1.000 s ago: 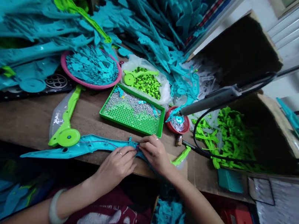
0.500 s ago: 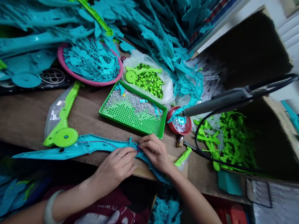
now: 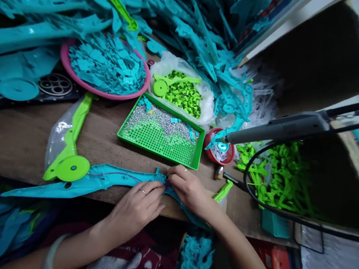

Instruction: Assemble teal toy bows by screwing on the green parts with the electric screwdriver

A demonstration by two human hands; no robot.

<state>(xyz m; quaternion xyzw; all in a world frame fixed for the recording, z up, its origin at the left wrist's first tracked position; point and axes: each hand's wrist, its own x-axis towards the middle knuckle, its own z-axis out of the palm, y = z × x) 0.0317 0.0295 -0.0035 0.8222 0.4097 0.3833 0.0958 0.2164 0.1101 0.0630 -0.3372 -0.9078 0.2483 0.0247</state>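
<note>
A long, curved turquoise plastic shell (image 3: 105, 177) lies along the table's front edge, its inner side facing up. A thin purple wire (image 3: 116, 173) runs inside it toward my fingertips. My left hand (image 3: 141, 200), with a ring on one finger, bends over the shell's middle, thumb and fingers pinched where the wire ends up. Just to the right, my right hand (image 3: 188, 189) is closed too, its fingertips nearly touching the left ones; what they pinch is hidden. Against the shell's left part rests a lime-green piece with a round disc (image 3: 73, 168) and a clear blade (image 3: 61, 135).
Behind the hands lies a green perforated tray (image 3: 160, 148) of small metal screws. Around it are a pink basin (image 3: 101, 93) of turquoise parts, a bag of green pieces (image 3: 183, 97), and a red basket (image 3: 210, 155). A grey electric screwdriver (image 3: 278, 127) with a cable hangs right.
The view has shifted slightly, so the table things appear a little displaced. Both hands stay at the same spot on the shell, with only small finger movement.
</note>
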